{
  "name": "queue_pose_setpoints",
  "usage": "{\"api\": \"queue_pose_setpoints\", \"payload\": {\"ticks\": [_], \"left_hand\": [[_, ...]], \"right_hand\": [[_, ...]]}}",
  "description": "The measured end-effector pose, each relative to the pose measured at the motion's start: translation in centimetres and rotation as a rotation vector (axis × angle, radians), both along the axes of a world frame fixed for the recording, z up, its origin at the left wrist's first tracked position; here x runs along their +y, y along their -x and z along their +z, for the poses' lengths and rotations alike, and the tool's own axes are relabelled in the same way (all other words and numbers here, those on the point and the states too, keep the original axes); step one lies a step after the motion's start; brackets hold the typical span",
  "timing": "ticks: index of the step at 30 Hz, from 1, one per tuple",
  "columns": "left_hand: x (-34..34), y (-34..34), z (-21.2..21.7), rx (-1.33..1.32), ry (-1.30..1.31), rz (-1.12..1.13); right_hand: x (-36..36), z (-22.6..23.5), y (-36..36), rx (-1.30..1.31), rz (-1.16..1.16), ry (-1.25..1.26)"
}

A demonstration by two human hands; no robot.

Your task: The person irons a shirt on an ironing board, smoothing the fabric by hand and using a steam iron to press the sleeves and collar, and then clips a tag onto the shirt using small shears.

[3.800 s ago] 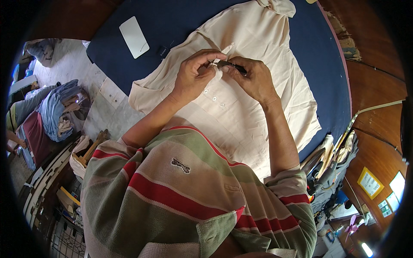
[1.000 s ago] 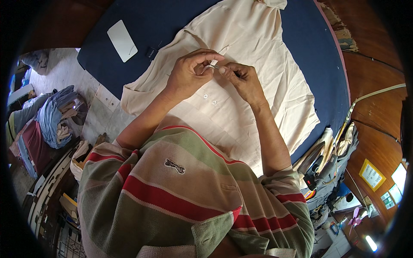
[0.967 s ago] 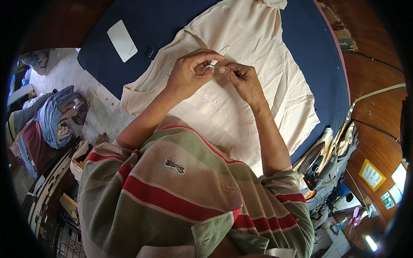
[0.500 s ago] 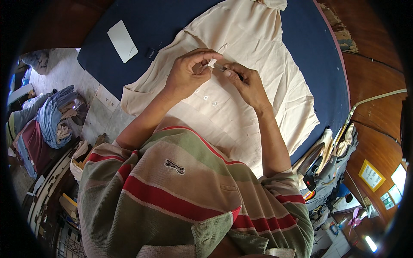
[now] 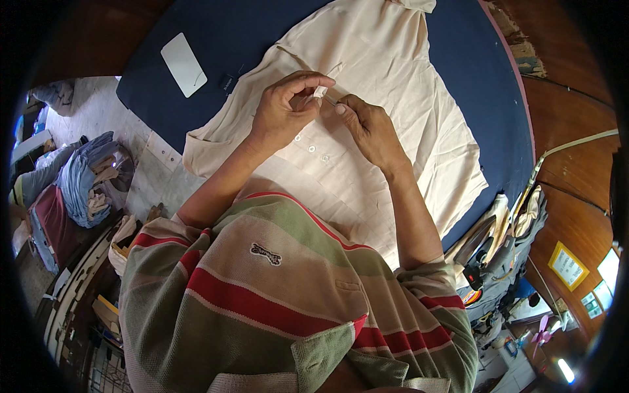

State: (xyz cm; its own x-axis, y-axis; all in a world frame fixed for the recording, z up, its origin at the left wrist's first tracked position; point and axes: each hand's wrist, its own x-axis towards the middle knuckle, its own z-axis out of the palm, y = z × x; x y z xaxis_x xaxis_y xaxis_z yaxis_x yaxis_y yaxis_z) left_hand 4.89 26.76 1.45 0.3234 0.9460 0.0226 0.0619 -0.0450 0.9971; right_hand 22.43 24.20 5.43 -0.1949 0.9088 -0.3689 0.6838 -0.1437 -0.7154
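A cream garment (image 5: pixel 393 72) with several small white buttons (image 5: pixel 312 149) is spread on a dark blue covered table (image 5: pixel 255 39). Above it, my left hand (image 5: pixel 282 116) pinches a small white fabric piece (image 5: pixel 320 92) between thumb and fingers. My right hand (image 5: pixel 375 134) is closed around a thin metal-tipped tool (image 5: pixel 331 101), whose kind I cannot make out. Its tip points at the white piece, and the fingers hide its handle. Whether the white piece is attached to the garment cannot be seen.
A white card tag (image 5: pixel 184 64) and a small black label (image 5: pixel 227 83) lie on the table's left. Folded clothes (image 5: pixel 85 177) are piled at far left. Bags and cords (image 5: pixel 488 262) hang beside the table's right edge, near a wooden panel (image 5: pixel 576 170).
My right hand has drawn slightly away and turned, its thumb now along the tool. My left hand keeps its pinch on the white fabric piece, shifted slightly left.
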Motion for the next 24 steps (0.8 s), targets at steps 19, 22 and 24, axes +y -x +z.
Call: {"api": "queue_pose_setpoints", "payload": {"ticks": [19,22,24], "left_hand": [[0.4,0.4,0.1,0.149,-0.066,-0.077],[0.4,0.3,0.1,0.134,-0.103,-0.071],[0.4,0.4,-0.2,0.132,-0.072,-0.092]], "right_hand": [[0.6,-0.8,-0.5,-0.006,-0.058,-0.005],[0.7,-1.1,-0.3,0.002,-0.077,-0.035],[0.7,-1.2,-0.2,0.009,-0.083,-0.041]]}}
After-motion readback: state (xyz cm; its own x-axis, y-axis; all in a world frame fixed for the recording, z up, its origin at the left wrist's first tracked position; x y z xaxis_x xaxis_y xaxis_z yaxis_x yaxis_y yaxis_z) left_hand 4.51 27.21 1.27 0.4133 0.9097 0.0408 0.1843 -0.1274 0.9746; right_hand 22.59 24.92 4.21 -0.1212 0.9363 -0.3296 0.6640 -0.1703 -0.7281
